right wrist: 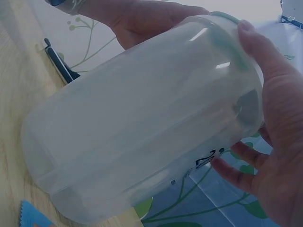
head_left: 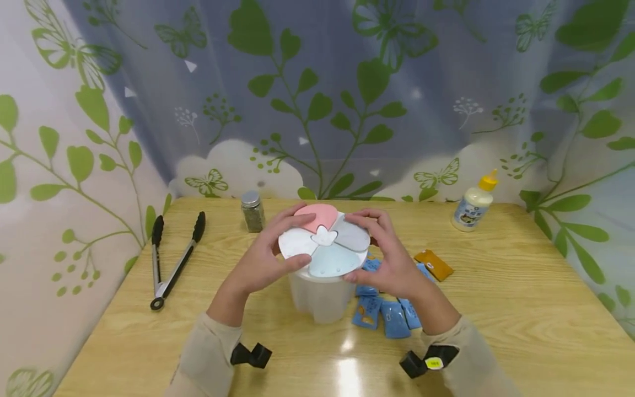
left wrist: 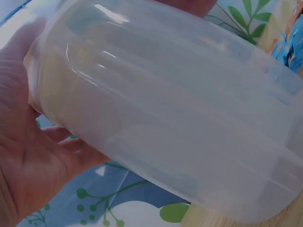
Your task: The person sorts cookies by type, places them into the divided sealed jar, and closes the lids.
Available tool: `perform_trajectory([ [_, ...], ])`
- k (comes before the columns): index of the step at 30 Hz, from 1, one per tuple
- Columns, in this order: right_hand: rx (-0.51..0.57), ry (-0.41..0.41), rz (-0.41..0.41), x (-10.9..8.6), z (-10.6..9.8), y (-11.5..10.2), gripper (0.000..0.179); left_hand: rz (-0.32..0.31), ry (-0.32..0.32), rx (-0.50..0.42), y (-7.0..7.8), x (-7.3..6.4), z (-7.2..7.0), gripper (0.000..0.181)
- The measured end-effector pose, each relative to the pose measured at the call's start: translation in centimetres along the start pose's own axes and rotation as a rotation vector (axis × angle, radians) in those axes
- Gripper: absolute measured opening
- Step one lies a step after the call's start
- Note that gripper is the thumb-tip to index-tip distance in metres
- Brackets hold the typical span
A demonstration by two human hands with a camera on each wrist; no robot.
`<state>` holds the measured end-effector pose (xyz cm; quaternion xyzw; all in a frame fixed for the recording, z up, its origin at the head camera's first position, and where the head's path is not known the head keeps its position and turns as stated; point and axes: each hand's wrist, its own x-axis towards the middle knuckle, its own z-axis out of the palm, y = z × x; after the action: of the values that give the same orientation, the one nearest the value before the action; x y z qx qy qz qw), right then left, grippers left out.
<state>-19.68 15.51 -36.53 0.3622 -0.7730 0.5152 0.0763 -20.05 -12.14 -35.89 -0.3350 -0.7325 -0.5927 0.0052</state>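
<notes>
Head view, and both hands are clamped on one thing! Make the translucent plastic container [head_left: 317, 298] the hub of the clock, twelve toward the printed cloth backdrop [head_left: 421, 124]. It stands on the wood-grain table [head_left: 521, 314], and over its mouth sits a four-segment lid [head_left: 324, 237]: pink at twelve, grey near three, pale blue toward five, white at nine, a small white crown shape in the middle.

Left hand [head_left: 265, 253] grips the rim from nine o'clock, its thumb at about eight, fingers reaching up toward eleven. Right hand [head_left: 392, 259] answers from three, fingers on the grey segment, thumb tucked at the rim near five. The hands stand apart, the lid between them; whether it is fully seated, I cannot tell.

Over to the wrist views: the ribbed wall of the container fills both, and the right one catches dark printing [right wrist: 206, 158] on its side.

Round the dial now! Silver-capped spice jar [head_left: 253, 212] at ten. Black-tipped tongs [head_left: 171, 278], spread wide, at nine. Two o'clock, well apart, a yellow-capped squeeze bottle [head_left: 470, 209] with a blue label. Three o'clock, an orange packet [head_left: 435, 265]; four, a cluster of blue packets [head_left: 395, 318] just beside the container. Beige sleeves [head_left: 203, 353] come in from five and seven.
</notes>
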Motion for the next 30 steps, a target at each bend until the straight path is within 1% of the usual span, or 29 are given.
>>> perform_trajectory([
  [2,0.002,0.002,0.002,0.1,0.0,0.0,0.084,0.005,-0.015,0.001,-0.1,-0.2,-0.3,0.065],
  [3,0.005,0.003,0.002,0.1,0.0,0.0,0.083,0.012,-0.017,-0.001,-0.1,-0.3,-0.4,0.065],
  [5,-0.006,0.001,0.006,0.1,-0.1,-0.1,0.082,0.029,-0.02,0.003,-0.1,-0.3,-0.5,0.06],
  [7,-0.007,-0.003,-0.001,0.2,-0.2,-0.1,0.081,0.055,-0.022,0.014,-0.1,-0.2,-0.4,0.051],
  [10,0.013,-0.016,-0.005,0.2,-0.3,0.0,0.078,0.107,-0.019,0.058,0.0,0.0,-0.1,0.038],
  [13,0.027,-0.014,-0.003,0.2,-0.3,0.1,0.076,0.16,-0.007,0.122,0.0,0.0,0.0,0.036],
  [15,0.026,-0.009,0.0,0.2,-0.2,0.2,0.076,0.181,-0.007,0.141,-0.2,-0.1,0.0,0.043],
  [19,0.023,-0.004,-0.005,0.2,-0.1,0.2,0.078,0.176,-0.011,0.156,-0.5,-0.3,0.0,0.079],
  [21,0.035,-0.01,-0.002,0.1,-0.1,0.2,0.077,0.176,0.005,0.177,-0.5,-0.3,0.0,0.087],
  [22,0.038,-0.012,0.003,0.1,-0.1,0.2,0.076,0.178,0.017,0.187,-0.5,-0.4,0.0,0.086],
  [24,0.038,-0.016,0.013,0.0,-0.1,0.0,0.075,0.187,0.045,0.207,-0.6,-0.4,0.2,0.083],
  [25,0.032,-0.014,0.018,0.0,-0.1,-0.1,0.075,0.192,0.062,0.209,-0.6,-0.4,0.3,0.078],
  [28,0.004,-0.004,0.029,-0.2,-0.2,-0.5,0.076,0.199,0.124,0.185,-0.7,-0.2,0.7,0.053],
  [30,-0.017,0.001,0.034,-0.2,-0.3,-0.7,0.076,0.195,0.173,0.159,-0.7,0.0,1.1,0.033],
])
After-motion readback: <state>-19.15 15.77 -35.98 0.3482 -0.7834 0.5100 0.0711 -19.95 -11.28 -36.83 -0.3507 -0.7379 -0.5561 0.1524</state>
